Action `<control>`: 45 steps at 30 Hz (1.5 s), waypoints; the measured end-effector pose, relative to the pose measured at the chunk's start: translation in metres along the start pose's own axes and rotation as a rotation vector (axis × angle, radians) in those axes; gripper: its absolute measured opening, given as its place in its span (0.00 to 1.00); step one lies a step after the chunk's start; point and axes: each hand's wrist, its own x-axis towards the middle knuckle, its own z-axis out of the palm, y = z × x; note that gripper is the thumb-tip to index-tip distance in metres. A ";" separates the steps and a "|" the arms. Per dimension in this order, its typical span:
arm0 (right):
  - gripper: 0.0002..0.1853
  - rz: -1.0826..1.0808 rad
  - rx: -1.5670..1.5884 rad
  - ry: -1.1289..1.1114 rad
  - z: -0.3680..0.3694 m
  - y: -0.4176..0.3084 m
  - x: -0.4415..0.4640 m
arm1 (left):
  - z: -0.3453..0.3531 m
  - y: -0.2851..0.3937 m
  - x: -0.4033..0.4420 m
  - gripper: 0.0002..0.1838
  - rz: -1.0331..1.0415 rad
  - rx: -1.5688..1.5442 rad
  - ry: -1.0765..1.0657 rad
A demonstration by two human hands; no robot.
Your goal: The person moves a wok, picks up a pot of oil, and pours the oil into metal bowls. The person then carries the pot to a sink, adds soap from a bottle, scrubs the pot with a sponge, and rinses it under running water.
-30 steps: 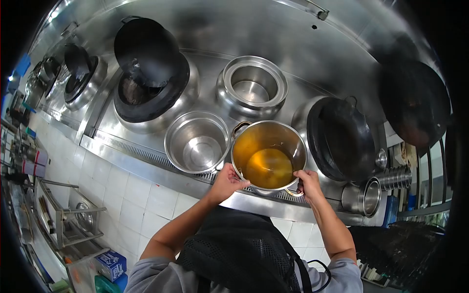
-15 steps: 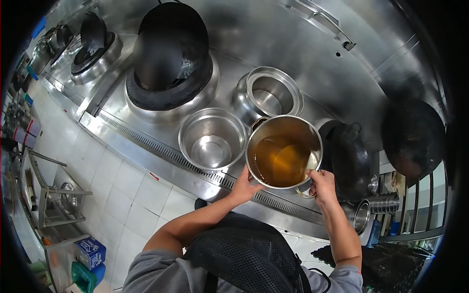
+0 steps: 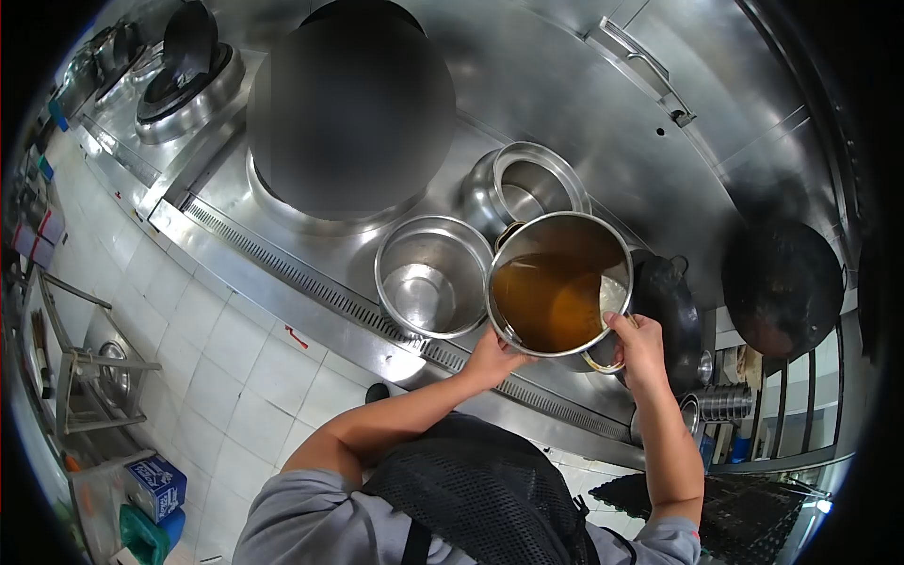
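Right of the frame's centre, the pot of amber liquid (image 3: 565, 232) is tipped leftward beside the open pot (image 3: 395, 268), its rim pinched by the right hand (image 3: 643, 350), its lower side cupped by the left hand (image 3: 493, 363).

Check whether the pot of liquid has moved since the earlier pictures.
Yes. The pot of liquid has tipped left, toward the empty pot on the counter; its liquid now pools on that side.

There are two hands (image 3: 494, 363) (image 3: 640, 350), three steel pots (image 3: 565, 235) (image 3: 411, 256) (image 3: 483, 191) at the centre and one blue box (image 3: 156, 486).
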 end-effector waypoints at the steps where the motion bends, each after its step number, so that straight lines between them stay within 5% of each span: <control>1: 0.14 -0.010 -0.027 0.009 0.003 -0.006 -0.001 | -0.002 0.005 0.001 0.39 -0.035 -0.023 -0.020; 35: 0.21 -0.128 -0.307 -0.055 0.046 -0.072 -0.018 | -0.018 0.005 0.008 0.32 -0.058 -0.208 -0.004; 40: 0.22 -0.151 -0.412 -0.047 0.051 -0.082 -0.023 | -0.010 0.012 0.005 0.20 -0.257 -0.154 -0.051; 45: 0.22 -0.169 -0.465 -0.046 0.054 -0.088 -0.023 | -0.002 0.014 0.007 0.14 -0.224 -0.156 0.033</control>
